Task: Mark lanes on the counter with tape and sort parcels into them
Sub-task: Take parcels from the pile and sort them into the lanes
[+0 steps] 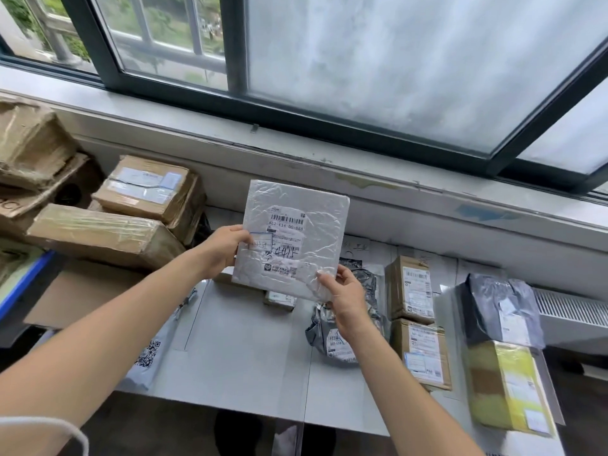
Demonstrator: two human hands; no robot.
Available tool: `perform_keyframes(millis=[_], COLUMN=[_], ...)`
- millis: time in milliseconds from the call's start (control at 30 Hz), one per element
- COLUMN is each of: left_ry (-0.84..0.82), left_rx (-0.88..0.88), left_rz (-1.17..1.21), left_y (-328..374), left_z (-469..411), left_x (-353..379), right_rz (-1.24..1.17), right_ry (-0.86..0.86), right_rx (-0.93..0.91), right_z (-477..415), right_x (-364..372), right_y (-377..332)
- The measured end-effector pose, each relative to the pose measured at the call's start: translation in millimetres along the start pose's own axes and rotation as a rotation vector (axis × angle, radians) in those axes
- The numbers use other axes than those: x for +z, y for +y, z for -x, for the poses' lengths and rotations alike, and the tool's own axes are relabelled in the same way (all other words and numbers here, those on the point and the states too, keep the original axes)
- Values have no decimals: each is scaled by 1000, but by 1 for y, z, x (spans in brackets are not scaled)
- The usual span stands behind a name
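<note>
Bright, even daylight is admitted through the window [394, 77]; shadows are soft. Faint glare is caught on the white parcel [296, 205]. Frame edges are bowed by wide-angle distortion, and the yellow box [506, 386] is blurred at the right edge of the counter [246, 357].

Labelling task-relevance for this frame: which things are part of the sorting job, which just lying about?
Job: flat white parcel, gripped by left hand and right hand; grey bag parcel on the counter; far carton; near carton; brown box pile.
Lying about: window; radiator; flat cardboard sheet.
</note>
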State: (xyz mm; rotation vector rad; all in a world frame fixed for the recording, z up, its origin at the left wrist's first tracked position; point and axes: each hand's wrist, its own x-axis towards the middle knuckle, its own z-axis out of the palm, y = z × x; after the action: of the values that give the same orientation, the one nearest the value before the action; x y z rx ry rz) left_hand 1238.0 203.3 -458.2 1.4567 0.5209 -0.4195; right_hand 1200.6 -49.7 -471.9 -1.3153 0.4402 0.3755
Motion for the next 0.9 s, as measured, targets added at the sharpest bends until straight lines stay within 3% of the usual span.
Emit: perform_keyframes(millis=[167,333,600,900], left_ry=[118,213,113,-100], left_rx=[-39,-56,-143,-215], left_rz=[-120,-114,-176,-225], left_y=[-9,-14,-29,-49], left_z=[-6,-8,-9,-12], left_x=[1,-3,-6,61], right_rz=[202,278,252,306], right_ry=[-1,29,95,284], right_rx=[-100,-54,-36,-28], right_z=[-1,-5,-5,2], right_x=[14,21,10,-70], right_y=[9,19,35,51])
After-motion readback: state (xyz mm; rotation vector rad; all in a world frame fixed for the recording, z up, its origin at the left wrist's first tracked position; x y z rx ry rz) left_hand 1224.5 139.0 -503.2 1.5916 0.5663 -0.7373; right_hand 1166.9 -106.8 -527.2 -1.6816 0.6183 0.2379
